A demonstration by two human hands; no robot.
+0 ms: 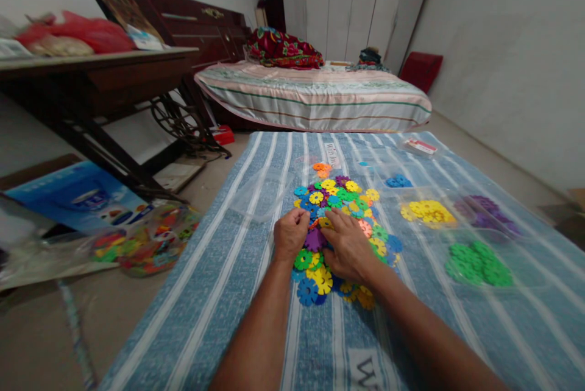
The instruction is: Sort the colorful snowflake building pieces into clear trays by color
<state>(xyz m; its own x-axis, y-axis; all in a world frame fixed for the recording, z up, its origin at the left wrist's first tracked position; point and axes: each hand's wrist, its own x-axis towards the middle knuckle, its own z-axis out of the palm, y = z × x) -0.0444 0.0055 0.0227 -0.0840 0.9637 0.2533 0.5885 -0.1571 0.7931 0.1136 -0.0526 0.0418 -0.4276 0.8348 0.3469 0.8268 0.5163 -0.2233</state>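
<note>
A loose pile of flower-shaped plastic discs [322,281] in yellow, blue, green, purple and orange lies on the striped cloth. My left hand [291,234] is closed at the pile's left edge, thumb and fingers curled together; what they may hold is hidden. Across the middle of the heap my right hand [348,243] lies with its fingers stretched out, touching the discs. A purple disc [314,239] shows between the two hands. To the right, see-through containers hold sorted discs: yellow discs [428,212], purple discs [487,214], green discs [479,264] and blue discs [398,181].
Orange discs [322,168] sit beyond the pile. A transparent plastic container [262,195] is at the left, a small box with a red label [421,146] at the far right. A sewing-machine table [150,59] stands left; a bed [315,95] is behind.
</note>
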